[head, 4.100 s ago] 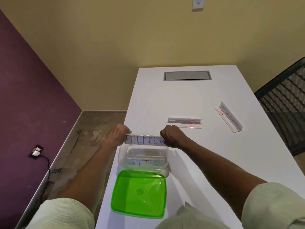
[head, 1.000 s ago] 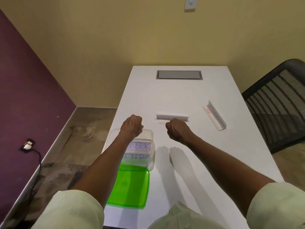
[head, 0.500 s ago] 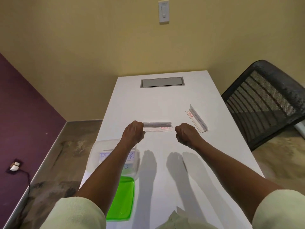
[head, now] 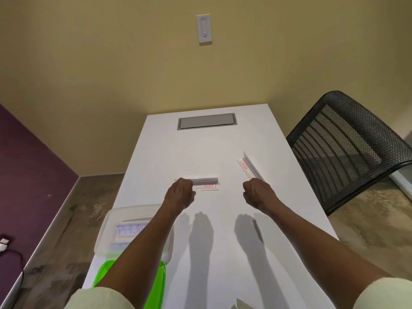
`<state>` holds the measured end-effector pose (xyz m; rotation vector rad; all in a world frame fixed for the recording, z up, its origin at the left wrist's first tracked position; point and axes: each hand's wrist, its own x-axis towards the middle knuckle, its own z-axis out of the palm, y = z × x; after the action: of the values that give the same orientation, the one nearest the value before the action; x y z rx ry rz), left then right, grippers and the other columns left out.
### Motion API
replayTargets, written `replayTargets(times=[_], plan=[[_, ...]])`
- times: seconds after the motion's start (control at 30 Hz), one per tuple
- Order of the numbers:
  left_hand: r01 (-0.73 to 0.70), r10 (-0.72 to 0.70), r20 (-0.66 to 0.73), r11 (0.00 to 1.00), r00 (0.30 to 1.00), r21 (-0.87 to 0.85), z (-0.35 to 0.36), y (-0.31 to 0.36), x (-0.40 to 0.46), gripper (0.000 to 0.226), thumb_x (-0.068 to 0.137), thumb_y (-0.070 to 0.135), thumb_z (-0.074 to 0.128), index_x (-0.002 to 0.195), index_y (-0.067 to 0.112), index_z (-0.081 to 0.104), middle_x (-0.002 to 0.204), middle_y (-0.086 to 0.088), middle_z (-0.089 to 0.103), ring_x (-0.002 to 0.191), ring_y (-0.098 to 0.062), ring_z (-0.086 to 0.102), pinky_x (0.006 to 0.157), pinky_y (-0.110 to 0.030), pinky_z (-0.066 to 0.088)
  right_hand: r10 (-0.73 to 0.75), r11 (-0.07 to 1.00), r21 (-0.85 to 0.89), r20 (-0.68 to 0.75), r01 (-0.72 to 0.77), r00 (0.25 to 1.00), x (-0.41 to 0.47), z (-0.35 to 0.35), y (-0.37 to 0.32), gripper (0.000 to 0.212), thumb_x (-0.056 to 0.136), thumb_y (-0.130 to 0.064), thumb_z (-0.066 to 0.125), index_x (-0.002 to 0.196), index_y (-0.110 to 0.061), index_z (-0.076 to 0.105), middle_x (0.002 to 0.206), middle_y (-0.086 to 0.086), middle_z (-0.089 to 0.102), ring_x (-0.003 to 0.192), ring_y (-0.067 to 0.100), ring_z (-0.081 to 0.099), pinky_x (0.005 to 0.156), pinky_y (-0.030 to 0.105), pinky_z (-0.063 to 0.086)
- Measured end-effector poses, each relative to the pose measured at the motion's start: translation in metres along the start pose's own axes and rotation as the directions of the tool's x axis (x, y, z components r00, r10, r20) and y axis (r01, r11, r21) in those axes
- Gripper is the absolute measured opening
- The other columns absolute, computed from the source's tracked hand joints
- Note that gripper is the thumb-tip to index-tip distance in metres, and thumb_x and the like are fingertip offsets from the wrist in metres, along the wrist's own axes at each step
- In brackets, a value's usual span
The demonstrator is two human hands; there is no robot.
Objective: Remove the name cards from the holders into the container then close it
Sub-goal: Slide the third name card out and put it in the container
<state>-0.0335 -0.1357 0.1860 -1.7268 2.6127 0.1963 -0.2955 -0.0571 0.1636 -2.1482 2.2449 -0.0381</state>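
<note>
The clear container [head: 104, 237] sits on the white table [head: 223, 253] under the left forearm, nearer the person than the left hand [head: 179, 195]. A name card [head: 129, 229] lies inside it, reading "PHU" before the arm cuts it off; a second card below it is too blurred to read. The green lid [head: 100, 277] lies just behind the container, mostly hidden by the arm.

The left hand is curled at the left end of the near holder [head: 206, 182], covering that end; whether it actually grips the holder cannot be told. The right hand [head: 256, 194] is curled at the near end of the far holder [head: 249, 167], which runs away from its knuckles; contact cannot be made out either. Both holders look clear, with a red label on each.

Beyond the hands a grey hatch [head: 206, 121] is set in the table, and a mesh chair [head: 347, 148] stands to the right of the right hand.
</note>
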Motion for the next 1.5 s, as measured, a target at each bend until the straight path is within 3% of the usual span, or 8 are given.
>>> replayTargets(times=[0.27, 0.33, 0.43, 0.53, 0.63, 1.13, 1.37, 1.5], plan=[[0.026, -0.024, 0.055, 0.999, 0.998, -0.029, 0.004, 0.000, 0.008, 0.033, 0.095, 0.026, 0.054, 0.122, 0.008, 0.057, 0.118, -0.018, 0.057, 0.111, -0.032, 0.059, 0.088, -0.035, 0.049, 0.035, 0.998, 0.047, 0.019, -0.035, 0.999, 0.011, 0.007, 0.010, 0.029, 0.085, -0.008, 0.045, 0.064, -0.015, 0.026, 0.064, 0.002, 0.031, 0.070, 0.028, 0.037, 0.060, 0.030, 0.027], [0.057, -0.054, 0.080, 0.998, 0.995, -0.041, 0.001, -0.003, 0.011, 0.007, 0.095, 0.026, 0.053, 0.096, 0.025, 0.060, 0.093, -0.008, 0.056, 0.106, -0.032, 0.060, 0.083, -0.035, 0.048, 0.027, 0.998, 0.063, 0.012, -0.027, 1.000, 0.016, 0.007, 0.010, 0.019, 0.086, -0.007, 0.045, 0.072, -0.013, 0.034, 0.072, 0.007, 0.040, 0.073, 0.031, 0.044, 0.061, 0.031, 0.030], [0.096, -0.089, 0.087, 0.993, 0.992, -0.071, -0.003, -0.008, 0.018, 0.040, 0.094, 0.027, 0.052, 0.064, 0.036, 0.027, 0.068, 0.011, 0.030, 0.092, -0.028, 0.059, 0.077, -0.031, 0.046, 0.019, 0.999, 0.038, 0.011, -0.020, 1.000, 0.022, 0.008, 0.009, 0.013, 0.089, -0.008, 0.043, 0.079, -0.013, 0.036, 0.081, 0.012, 0.050, 0.082, 0.032, 0.053, 0.063, 0.031, 0.031], [0.054, -0.050, 0.053, 0.995, 0.997, -0.086, 0.002, -0.020, 0.020, 0.011, 0.096, 0.022, 0.051, 0.097, 0.022, 0.061, 0.089, -0.012, 0.058, 0.099, -0.032, 0.057, 0.082, -0.035, 0.046, 0.024, 1.000, 0.018, 0.001, -0.024, 1.000, 0.027, 0.008, 0.005, 0.023, 0.089, -0.009, 0.041, 0.070, -0.013, 0.029, 0.079, 0.010, 0.048, 0.079, 0.032, 0.048, 0.062, 0.030, 0.028], [0.046, -0.044, 0.041, 0.998, 0.998, -0.047, 0.011, -0.032, 0.025, 0.032, 0.098, 0.021, 0.049, 0.121, -0.001, 0.056, 0.115, -0.023, 0.059, 0.111, -0.038, 0.054, 0.089, -0.043, 0.046, 0.019, 0.999, 0.035, -0.012, -0.019, 1.000, 0.030, 0.007, -0.001, 0.033, 0.089, -0.008, 0.042, 0.064, -0.014, 0.021, 0.073, 0.007, 0.038, 0.072, 0.027, 0.036, 0.062, 0.031, 0.025], [0.037, -0.037, 0.002, 0.998, 0.999, -0.048, 0.021, -0.081, 0.067, 0.024, 0.095, 0.011, 0.044, 0.108, 0.002, 0.062, 0.109, -0.018, 0.066, 0.106, -0.035, 0.057, 0.085, -0.039, 0.047, 0.045, 0.997, 0.061, -0.018, -0.044, 0.999, 0.087, 0.025, -0.034, 0.016, 0.093, -0.011, 0.039, 0.078, -0.014, 0.035, 0.078, 0.007, 0.042, 0.076, 0.026, 0.039, 0.064, 0.030, 0.024], [0.165, -0.158, 0.053, 0.969, 0.986, -0.186, 0.028, -0.101, 0.098, 0.023, 0.087, 0.001, 0.041, 0.065, 0.008, 0.039, 0.074, -0.019, 0.051, 0.071, -0.035, 0.045, 0.060, -0.034, 0.037, 0.070, 0.987, 0.144, 0.000, -0.070, 0.998, 0.126, 0.041, -0.044, 0.024, 0.092, -0.006, 0.041, 0.070, -0.014, 0.036, 0.070, 0.011, 0.041, 0.070, 0.027, 0.033, 0.061, 0.030, 0.021], [0.307, -0.282, 0.126, 0.909, 0.951, -0.283, 0.040, -0.112, 0.119, 0.023, 0.081, -0.004, 0.039, 0.065, 0.012, 0.045, 0.077, -0.014, 0.061, 0.076, -0.034, 0.054, 0.063, -0.034, 0.043, 0.097, 0.976, 0.189, 0.072, -0.109, 0.993, 0.148, 0.055, -0.047, 0.029, 0.092, -0.006, 0.041, 0.066, -0.014, 0.031, 0.070, 0.010, 0.040, 0.071, 0.025, 0.033, 0.060, 0.031, 0.022]])
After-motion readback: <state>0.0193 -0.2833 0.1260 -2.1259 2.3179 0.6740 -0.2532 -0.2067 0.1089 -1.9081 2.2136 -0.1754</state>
